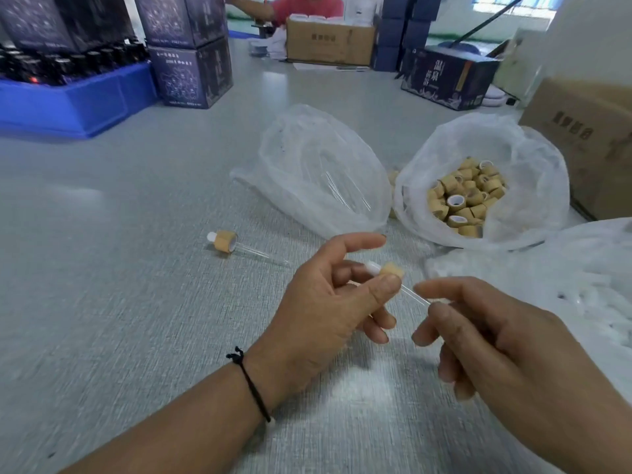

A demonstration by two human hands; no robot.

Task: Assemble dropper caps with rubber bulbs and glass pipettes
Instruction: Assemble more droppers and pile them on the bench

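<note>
1. Dropper cap (392, 270) sits pinched in our left hand (328, 302) fingers.
2. Its glass pipette (415, 295) reaches our right hand (506, 340) fingers, which pinch its tip.
3. Beyond our left fingers, a finished dropper (225, 240) lies on the tabletop (119, 268).

The surface (119, 206) is pale grey with a fine woven-looking texture. The dropper cap (392, 270) held in the left hand (328, 302) is light tan with a white bulb and clear glass pipette, like the finished dropper (225, 239) lying apart; tan caps with white insides (465, 200) fill a translucent white bag (485, 159). The left wrist wears a black cord bracelet (251, 386), and at the far edge stand a bright blue crate (68, 104), dark navy boxes with pale line patterns (191, 77), and brown cardboard boxes (328, 42).
</note>
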